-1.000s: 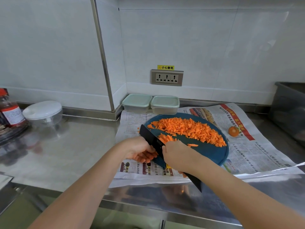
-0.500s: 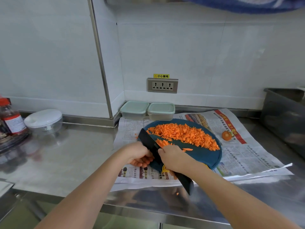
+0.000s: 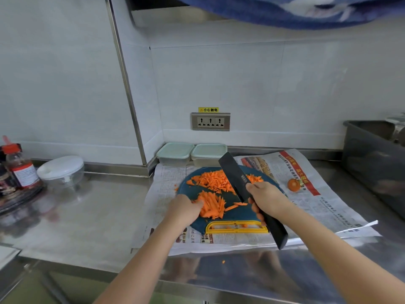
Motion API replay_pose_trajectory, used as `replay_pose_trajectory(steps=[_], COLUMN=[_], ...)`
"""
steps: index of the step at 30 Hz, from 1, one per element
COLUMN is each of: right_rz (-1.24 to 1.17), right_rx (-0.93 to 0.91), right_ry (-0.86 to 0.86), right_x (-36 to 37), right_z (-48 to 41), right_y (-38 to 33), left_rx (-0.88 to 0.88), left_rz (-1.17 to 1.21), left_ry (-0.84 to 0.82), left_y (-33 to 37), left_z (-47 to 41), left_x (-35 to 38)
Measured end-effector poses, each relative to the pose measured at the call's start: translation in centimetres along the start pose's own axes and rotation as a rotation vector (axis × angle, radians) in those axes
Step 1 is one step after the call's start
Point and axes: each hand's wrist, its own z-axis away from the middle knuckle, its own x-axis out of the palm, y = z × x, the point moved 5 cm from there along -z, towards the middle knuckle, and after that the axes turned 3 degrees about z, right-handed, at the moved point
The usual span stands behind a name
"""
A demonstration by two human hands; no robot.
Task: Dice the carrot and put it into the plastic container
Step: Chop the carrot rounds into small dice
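A round dark teal cutting board (image 3: 240, 212) with a yellow handle lies on newspaper. A pile of diced carrot (image 3: 213, 179) covers its far half. A bunch of carrot sticks (image 3: 211, 205) lies nearer me. My left hand (image 3: 183, 208) rests on the left side of the sticks. My right hand (image 3: 266, 199) grips a black knife (image 3: 235, 174), its blade lifted and pointing away over the board. Two lidded pale green plastic containers (image 3: 175, 153) (image 3: 208, 153) stand against the wall behind the board.
A carrot end (image 3: 293, 184) lies on the newspaper (image 3: 324, 207) to the right. A grey bin (image 3: 377, 159) stands at far right. At left are a clear lidded bowl (image 3: 61, 171) and a sauce bottle (image 3: 19, 166). A wall socket (image 3: 210, 121) sits above the containers.
My right hand has raised the knife off the board and swung the blade to the right. The carrot sticks are now uncovered. The camera has tilted up.
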Motion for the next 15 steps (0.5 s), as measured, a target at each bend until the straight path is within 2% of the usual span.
replay_pose_trajectory(steps=[6, 15], right_rz=[-0.009, -0.024], right_rx=[-0.012, -0.002], right_ry=[0.035, 0.028], right_x=[-1.4, -1.7], right_z=[-0.6, -0.8], right_y=[1.9, 3.1], left_rx=[-0.064, -0.084], left_rz=[-0.21, -0.229], left_ry=[0.098, 0.308], left_y=[2.8, 4.3], left_z=[1.8, 1.0], left_x=[2.7, 4.9])
